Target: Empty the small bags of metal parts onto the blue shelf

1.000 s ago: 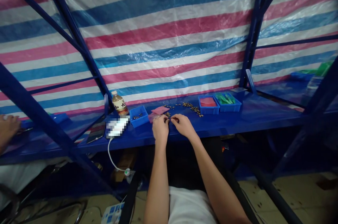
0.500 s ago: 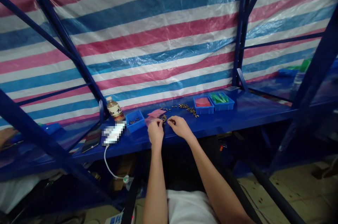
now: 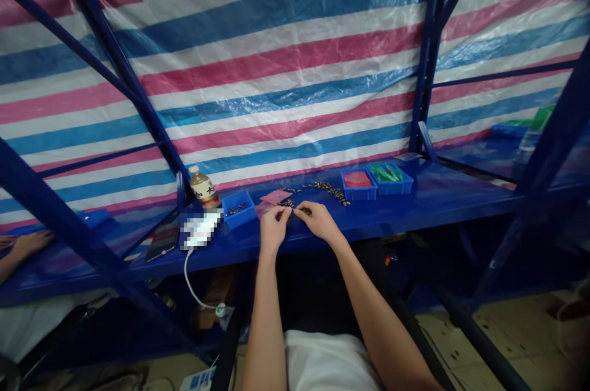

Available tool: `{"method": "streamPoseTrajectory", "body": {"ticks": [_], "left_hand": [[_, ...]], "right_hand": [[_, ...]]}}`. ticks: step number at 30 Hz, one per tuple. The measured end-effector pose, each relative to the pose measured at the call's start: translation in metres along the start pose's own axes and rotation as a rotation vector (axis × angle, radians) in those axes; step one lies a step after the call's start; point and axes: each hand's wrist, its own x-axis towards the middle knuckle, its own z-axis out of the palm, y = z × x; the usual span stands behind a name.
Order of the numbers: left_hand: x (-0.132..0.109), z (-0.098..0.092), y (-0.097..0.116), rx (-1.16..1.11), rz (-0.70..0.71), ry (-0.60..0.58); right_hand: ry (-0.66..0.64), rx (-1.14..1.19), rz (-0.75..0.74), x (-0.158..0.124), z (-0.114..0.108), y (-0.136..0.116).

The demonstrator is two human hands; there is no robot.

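Note:
Close together over the front of the blue bench [image 3: 442, 188], my left hand [image 3: 273, 225] and my right hand [image 3: 317, 219] both have their fingers pinched. Whatever sits between the fingertips is too small to make out. Just beyond them lies a small heap of brass-coloured metal pieces [image 3: 287, 203]. Pink sheets [image 3: 275, 196] rest on the bench past my left hand. A larger scatter of the same metal pieces [image 3: 332, 189] spreads behind my right hand.
A blue bin [image 3: 238, 219] with a few metal pieces stands left, beside a drink bottle [image 3: 204, 187] and a phone [image 3: 162, 242]. Right are bins of pink sheets [image 3: 357, 180] and green packets [image 3: 389, 172]. Another person's hand [image 3: 32, 243] shows far left.
My fingertips have come nearer each other, my left hand shifting slightly right. The other person's hand at far left reaches further into view. The whole view has shifted a little.

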Motion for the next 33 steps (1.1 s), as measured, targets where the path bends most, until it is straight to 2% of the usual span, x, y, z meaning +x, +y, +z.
{"method": "streamPoseTrajectory", "body": {"ticks": [8,18,20,22,25,29,31,33], "left_hand": [[-0.002,0.000,0.001,0.018,0.003,-0.066],[0.000,0.000,-0.008,-0.138,-0.029,-0.038],[-0.003,-0.005,-0.003,-0.164,-0.026,0.034],[-0.006,-0.016,0.006,-0.119,0.000,0.191],[-0.010,-0.043,0.019,0.024,0.041,0.512],[-0.002,-0.082,0.018,0.226,0.041,0.796],[0.006,-0.093,0.007,0.412,-0.019,0.838],[0.013,-0.095,-0.008,0.591,-0.105,0.749]], "right_hand": [[-0.001,-0.041,0.010,0.000,-0.001,0.001],[0.003,-0.056,0.009,-0.001,0.001,0.002],[0.002,-0.051,0.011,-0.001,0.001,0.001],[0.009,-0.043,0.021,-0.001,0.000,0.000],[0.016,-0.048,0.024,-0.002,0.000,-0.001],[0.020,-0.050,0.016,-0.002,-0.001,-0.002],[0.022,-0.043,0.021,-0.002,-0.001,-0.001],[0.025,-0.041,0.023,-0.002,-0.001,-0.001]]}}
